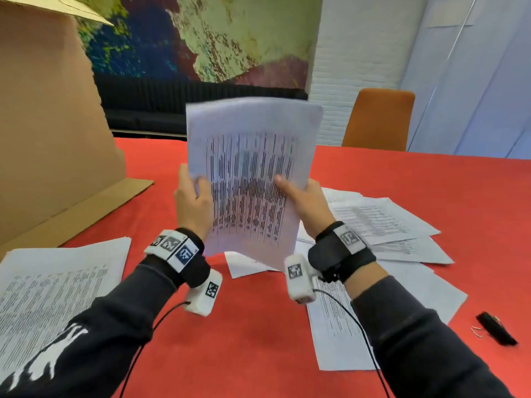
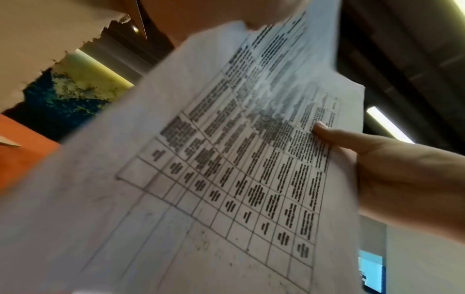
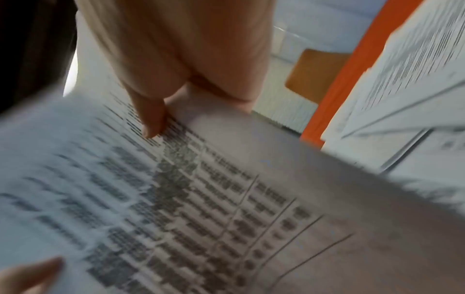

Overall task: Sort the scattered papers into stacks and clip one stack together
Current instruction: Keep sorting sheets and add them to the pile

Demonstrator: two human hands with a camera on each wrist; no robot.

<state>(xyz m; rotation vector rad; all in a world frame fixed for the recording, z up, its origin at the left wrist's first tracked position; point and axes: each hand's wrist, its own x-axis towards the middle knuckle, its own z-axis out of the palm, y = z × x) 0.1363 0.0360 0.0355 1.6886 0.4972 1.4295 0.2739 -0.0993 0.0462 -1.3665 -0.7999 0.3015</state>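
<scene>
I hold a bundle of printed sheets (image 1: 247, 173) upright above the red table (image 1: 258, 326), printed with a table of text. My left hand (image 1: 192, 196) grips its left edge and my right hand (image 1: 301, 199) grips its right edge, thumb on the front. In the left wrist view the bundle (image 2: 226, 169) fills the frame, with the right hand's thumb (image 2: 334, 135) pressed on it. The right wrist view shows the same sheets (image 3: 176, 199), blurred, under my thumb (image 3: 151, 123). A neat stack of papers (image 1: 57, 288) lies at the left. Scattered papers (image 1: 388, 225) lie at the right.
A large cardboard box (image 1: 48, 124) stands at the left with its flap on the table. A black binder clip (image 1: 497, 328) and small paper clips (image 1: 477, 331) lie near the right edge. An orange chair (image 1: 379, 119) stands beyond the far edge.
</scene>
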